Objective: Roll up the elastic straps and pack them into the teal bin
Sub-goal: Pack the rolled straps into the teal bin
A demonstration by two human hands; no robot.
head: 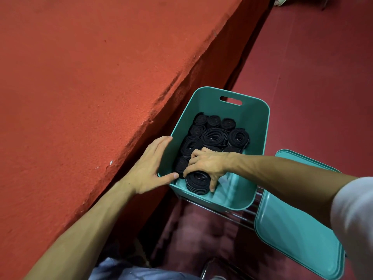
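Note:
The teal bin (238, 196) stands on a chrome rack beside the table, with several black rolled elastic straps (214, 136) packed flat in it. My right hand (210, 163) reaches into the bin's near end and grips one rolled strap (197, 182) from above, thumb on its right side, fingers curled over its left. My left hand (150, 167) rests against the bin's left wall from outside, fingers straight along the rim and thumb over the near corner.
A red felt-covered table (90, 87) fills the left side, its edge close to the bin. A teal lid (298, 225) leans at the right of the chrome rack (232, 214). Dark red floor (312, 77) lies beyond.

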